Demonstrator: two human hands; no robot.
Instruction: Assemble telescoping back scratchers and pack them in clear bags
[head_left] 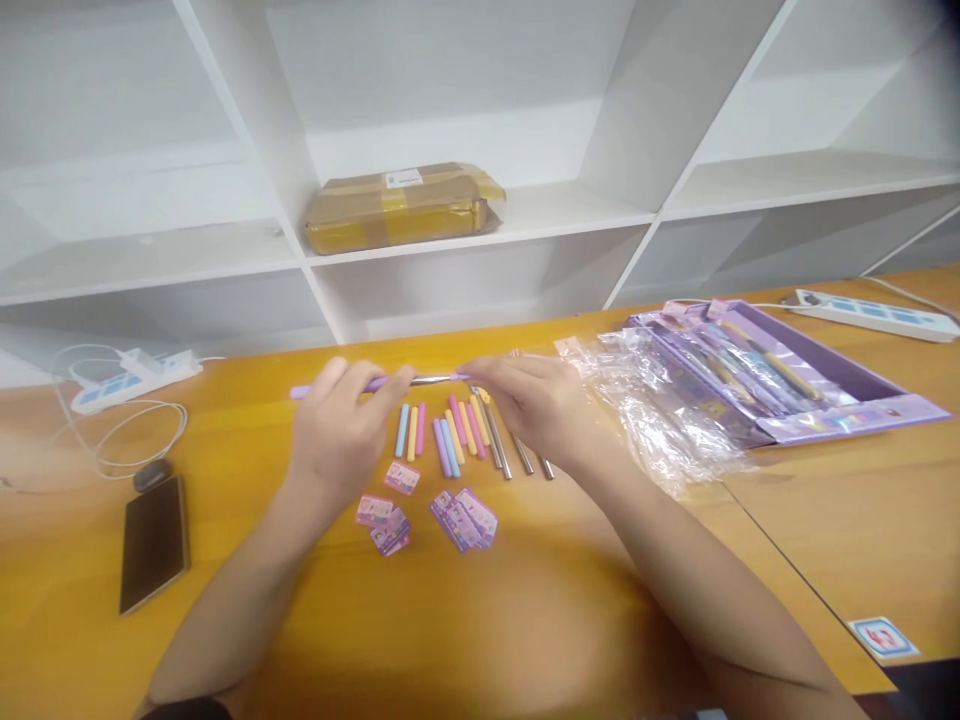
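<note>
My left hand (334,430) is closed round the purple barrel of a slim pen (300,392), held level above the table. A silver metal section (431,380) runs from it towards my right hand (544,400), whose fingers pinch the small purple end. Below the hands lie short pastel tubes (412,432) in blue, yellow and pink, with a second row (448,447) beside them. Several silver rods (500,450) lie partly under my right hand; one has a small yellow figure at its top. Small pink and purple cards (465,520) are spread nearer to me.
Crumpled clear plastic (645,400) and an open purple box (862,420) with wrapped pens lie to the right. A phone (154,545), white cable and power strip (139,380) sit left. Behind, a taped parcel (397,210) rests on white shelving. Another power strip (877,315) stands far right.
</note>
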